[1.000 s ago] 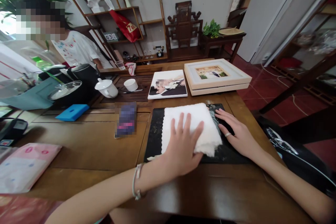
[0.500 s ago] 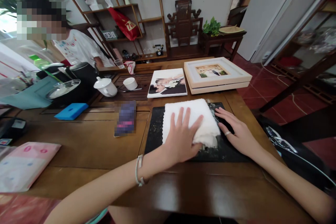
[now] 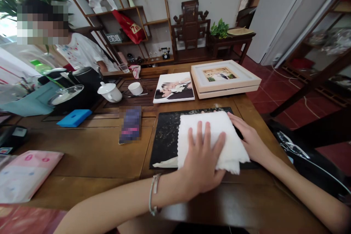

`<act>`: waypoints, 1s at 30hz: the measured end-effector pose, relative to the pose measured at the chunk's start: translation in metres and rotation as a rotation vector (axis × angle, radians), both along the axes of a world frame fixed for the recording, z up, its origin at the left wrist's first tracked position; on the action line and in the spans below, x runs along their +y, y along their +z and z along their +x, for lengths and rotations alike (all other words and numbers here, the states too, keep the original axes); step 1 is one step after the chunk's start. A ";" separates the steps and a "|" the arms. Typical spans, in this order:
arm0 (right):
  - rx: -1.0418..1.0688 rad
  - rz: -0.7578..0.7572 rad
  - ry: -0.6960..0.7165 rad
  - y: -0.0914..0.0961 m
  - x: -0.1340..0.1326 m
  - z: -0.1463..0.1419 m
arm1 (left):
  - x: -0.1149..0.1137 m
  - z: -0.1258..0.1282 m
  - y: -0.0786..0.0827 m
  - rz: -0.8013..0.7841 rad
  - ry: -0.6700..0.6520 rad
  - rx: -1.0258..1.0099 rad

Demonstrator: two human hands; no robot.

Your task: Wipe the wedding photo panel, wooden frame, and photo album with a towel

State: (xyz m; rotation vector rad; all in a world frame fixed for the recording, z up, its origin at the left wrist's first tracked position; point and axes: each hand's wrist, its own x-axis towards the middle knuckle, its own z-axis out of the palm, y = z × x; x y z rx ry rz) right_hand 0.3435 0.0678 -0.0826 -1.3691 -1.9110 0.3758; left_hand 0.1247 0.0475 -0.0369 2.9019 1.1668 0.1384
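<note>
A white cloth (image 3: 215, 124) with a scalloped edge lies over a flat black panel (image 3: 166, 131) on the wooden table. The panel has pale specks and a whitish shape at its lower left. My left hand (image 3: 201, 157) presses flat on the cloth, fingers spread. At the panel's right side rests my right hand (image 3: 251, 139), its fingers stretched forward and partly covered by the cloth's edge. A ring seen earlier on this hand is hidden now.
Behind the panel lie a photo print (image 3: 175, 87) and a pale framed picture box (image 3: 227, 80). To the left are a phone-like dark item (image 3: 131, 124), a blue block (image 3: 74, 117), a lidded white cup (image 3: 109, 92) and a pink-white packet (image 3: 30, 175). A person (image 3: 85, 51) sits across the table.
My left hand has slid the cloth right and toward me, baring the panel's left part and its whitish shape. The cloth now covers part of my right hand, which stays near the right edge.
</note>
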 end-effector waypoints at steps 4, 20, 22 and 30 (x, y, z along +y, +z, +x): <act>0.003 -0.015 -0.017 0.000 0.000 0.000 | -0.014 -0.007 0.001 -0.034 -0.050 0.006; 0.014 0.030 0.043 -0.005 0.001 0.004 | -0.014 0.031 0.004 0.121 0.200 0.153; 0.014 -0.006 0.012 -0.003 0.001 0.003 | -0.041 0.033 0.000 0.126 0.196 0.166; 0.013 -0.037 0.002 0.000 0.000 0.003 | -0.055 0.023 0.007 0.076 0.026 0.152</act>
